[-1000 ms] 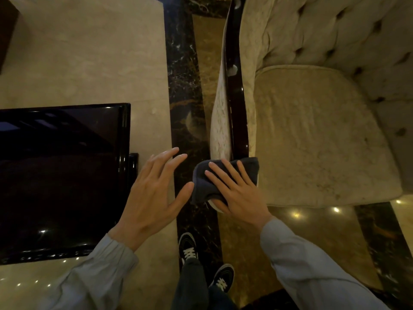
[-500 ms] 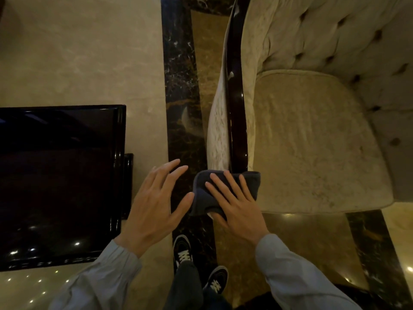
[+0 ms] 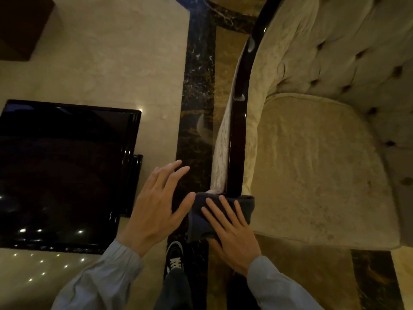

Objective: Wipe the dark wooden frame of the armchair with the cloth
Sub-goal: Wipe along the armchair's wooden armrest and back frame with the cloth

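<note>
Right hand (image 3: 232, 231) palm-down, fingers spread flat on the dark cloth (image 3: 221, 214), pressing it over the near end of the armchair's dark wooden frame (image 3: 238, 139); not really gripping, just pinning. Left hand (image 3: 156, 211) hovering just left of those fingers, open and splayed, holding nothing, thumb tip touching or nearly touching the cloth edge. Frame end under the cloth hidden. Beyond the fingertips, glossy rail running away between cream upholstery. Off left, black glossy table (image 3: 67, 166), partly cut off.
</note>
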